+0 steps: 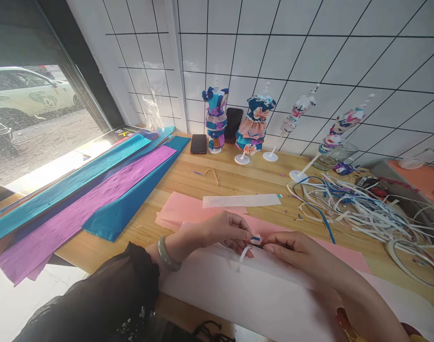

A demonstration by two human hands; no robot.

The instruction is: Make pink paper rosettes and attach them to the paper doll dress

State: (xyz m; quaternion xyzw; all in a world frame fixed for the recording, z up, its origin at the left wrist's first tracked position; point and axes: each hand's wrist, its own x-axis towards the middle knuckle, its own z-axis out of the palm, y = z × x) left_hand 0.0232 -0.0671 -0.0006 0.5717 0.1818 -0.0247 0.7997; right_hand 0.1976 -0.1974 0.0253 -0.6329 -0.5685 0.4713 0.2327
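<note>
My left hand (226,231), with a pale bangle at the wrist, pinches a small white piece (256,237) with a blue mark. A narrow white strip (242,256) curls down beneath its fingers. Close on the right, my right hand (291,249) has its fingers closed on a thin dark item (260,246), too small to identify. Both hands are over white paper (238,294) and pink sheets (188,209). Just beyond them lies a flat pale strip (241,201) with a blue end.
Decorated miniature dress forms (216,118) stand along the tiled wall, near a dark phone (198,144). Tangled white and blue strips (355,204) cover the right side. Long blue and purple crepe sheets (92,199) lie at the left, beside the window.
</note>
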